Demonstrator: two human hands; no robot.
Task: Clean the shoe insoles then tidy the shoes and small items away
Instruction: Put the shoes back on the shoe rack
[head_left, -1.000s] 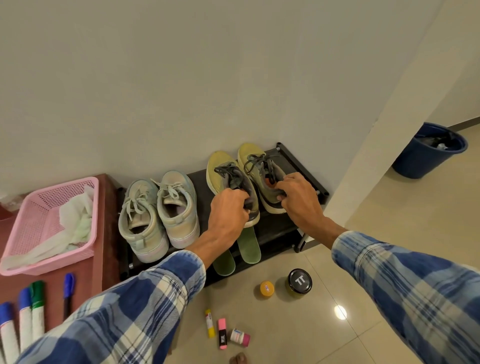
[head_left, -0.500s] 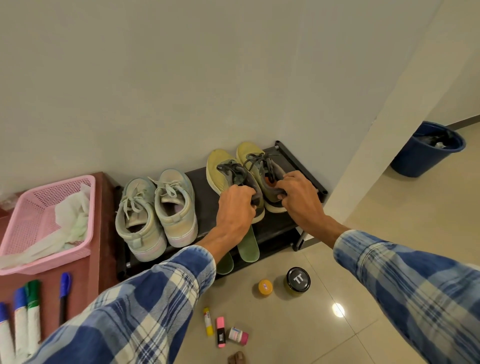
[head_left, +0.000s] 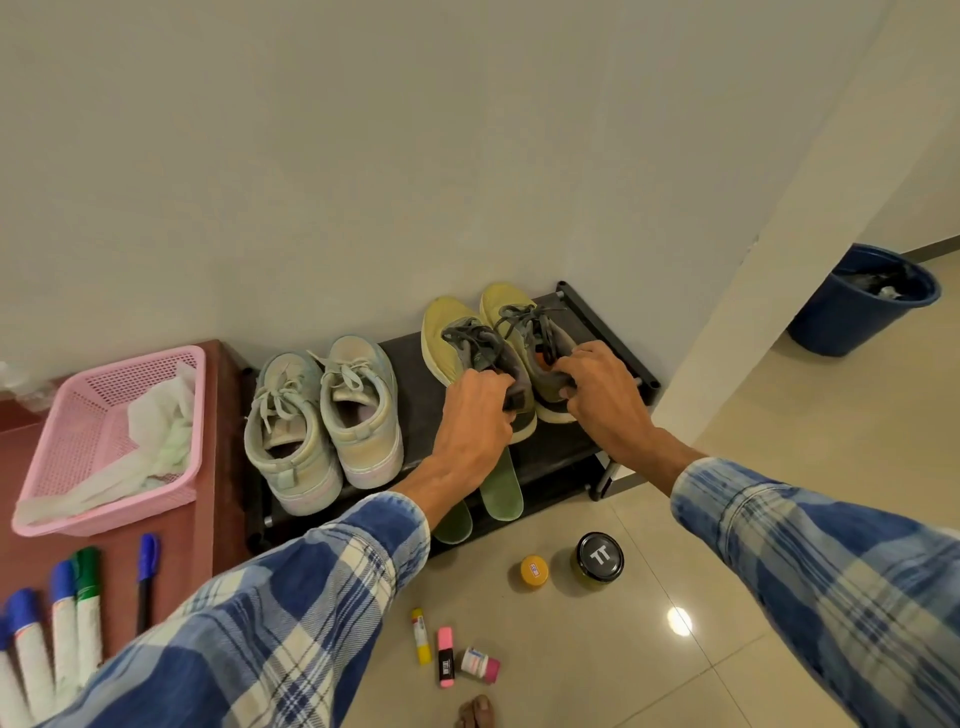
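Two yellow-soled grey shoes sit side by side on the black shoe rack (head_left: 410, 374), toes to the wall. My left hand (head_left: 475, 415) grips the heel of the left grey shoe (head_left: 467, 343). My right hand (head_left: 597, 395) grips the heel of the right grey shoe (head_left: 524, 322). Two green insoles (head_left: 501, 488) lean against the rack's front below my left hand. A pale sneaker pair (head_left: 322, 415) stands on the rack's left half.
On the floor lie a yellow tin (head_left: 534, 570), a black-lidded jar (head_left: 600, 557), a glue stick (head_left: 421, 635), a pink highlighter (head_left: 445, 656) and a small bottle (head_left: 480, 664). A pink basket (head_left: 78, 410) with cloths and several markers (head_left: 78, 613) sit on the brown cabinet. A blue bin (head_left: 857, 306) stands right.
Both hands have pushed the grey shoes a little further back on the rack toward the wall. Nothing else has moved.
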